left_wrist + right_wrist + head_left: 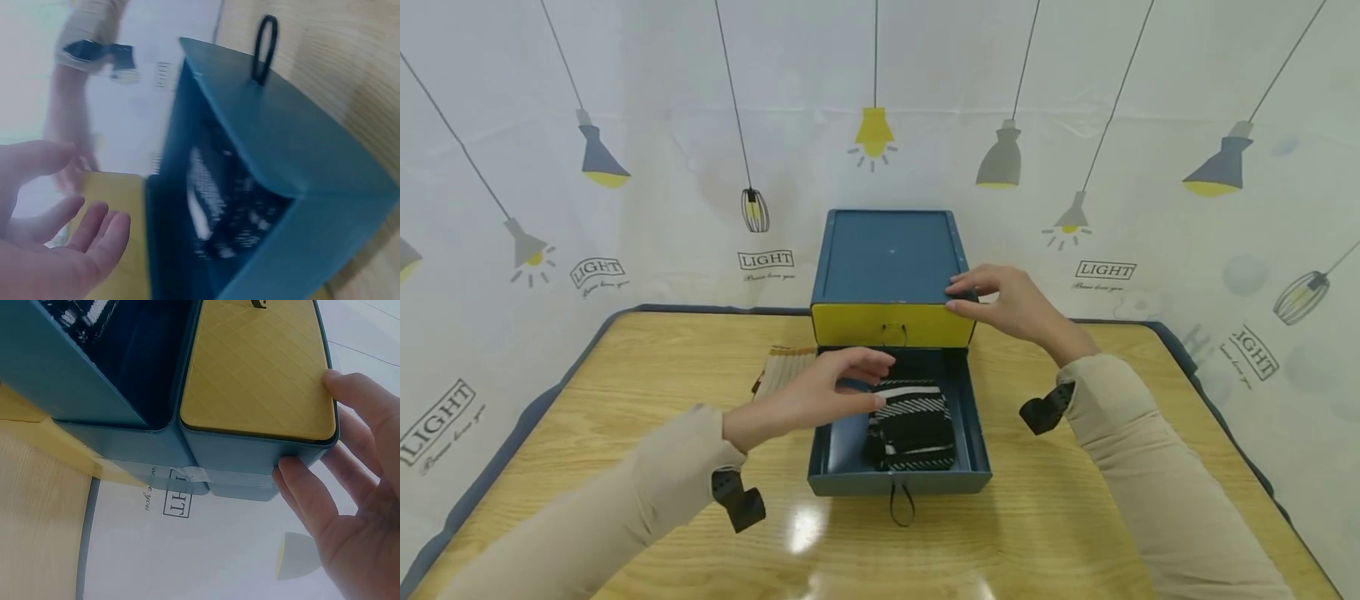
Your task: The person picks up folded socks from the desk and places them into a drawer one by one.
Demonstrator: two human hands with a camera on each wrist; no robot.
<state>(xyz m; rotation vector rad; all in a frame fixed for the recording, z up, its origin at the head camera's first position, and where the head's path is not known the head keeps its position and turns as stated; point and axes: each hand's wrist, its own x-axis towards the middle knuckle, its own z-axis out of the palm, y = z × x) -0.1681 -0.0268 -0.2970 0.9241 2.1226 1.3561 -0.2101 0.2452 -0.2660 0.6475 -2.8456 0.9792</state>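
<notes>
Fingers of the left hand are loose and open. They hover over the pulled-out blue drawer and hold nothing. The right hand presses on the blue box at its 3 o'clock corner, with the thumb and fingers curled onto the edge just above the yellow drawer front. A black and white striped cloth lies folded inside the open drawer, at 6 o'clock from the box. A tan folded cloth sits on the desk at 9 o'clock. If the right hand lets go, the box could slide back when the drawer gets pushed. The cloth could bunch up and jam the drawer.
</notes>
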